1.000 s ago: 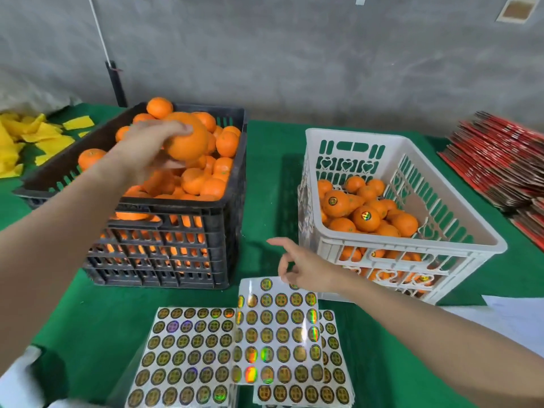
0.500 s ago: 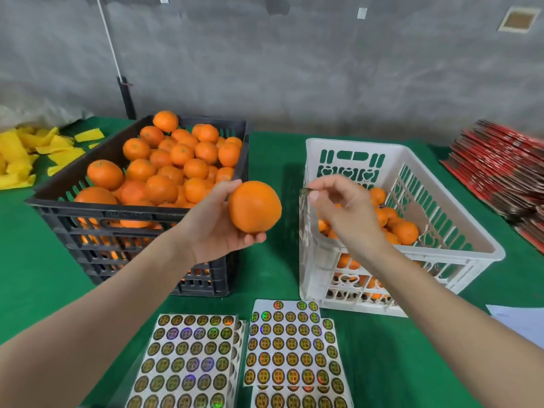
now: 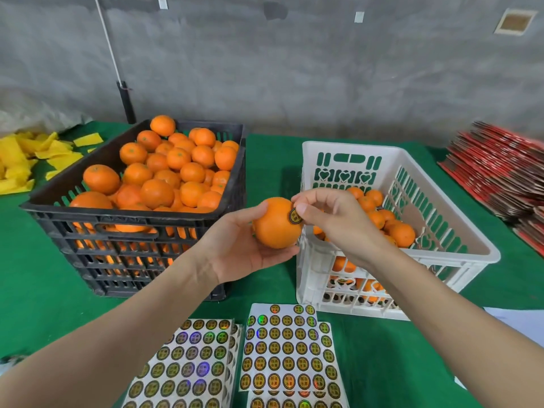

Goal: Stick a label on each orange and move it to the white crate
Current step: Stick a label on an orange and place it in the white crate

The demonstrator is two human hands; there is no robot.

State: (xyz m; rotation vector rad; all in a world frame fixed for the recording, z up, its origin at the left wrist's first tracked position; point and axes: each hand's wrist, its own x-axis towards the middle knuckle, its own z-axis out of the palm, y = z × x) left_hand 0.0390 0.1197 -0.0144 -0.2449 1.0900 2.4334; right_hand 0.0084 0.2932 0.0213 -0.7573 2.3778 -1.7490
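We worked over a green-covered table (image 3: pixel 35 275) set against a grey wall. On its left side stood the black crate (image 3: pixel 126 214), heaped with unlabelled oranges (image 3: pixel 164 172) up to and above its rim. To its right, with a strip of green cloth between them, stood the white crate (image 3: pixel 347 169), only partly filled; the fruit inside it (image 3: pixel 391 222) lay low against the near and right walls. At the far right edge a stack of red flat cartons (image 3: pixel 497 172) was fanned out, and at the far left lay a scatter of yellow pieces (image 3: pixel 23 160). Close to us were two stacks of label sheets, one on the left (image 3: pixel 188 363) and one on the right (image 3: pixel 287 348), both covered in rows of round gold-and-black stickers.

Our left hand (image 3: pixel 235 248) cupped one orange (image 3: pixel 273 225) from below and behind, fingers curled around it, and held it in the air over the gap between the crates, just beside the white crate's near left corner. Our right hand (image 3: pixel 332 219) came at it from the right with its fingers bent, thumb and forefinger pinched on a round label (image 3: pixel 295 215) that lay against the upper right side of the orange's skin. We could not tell whether the label was fully pressed flat.
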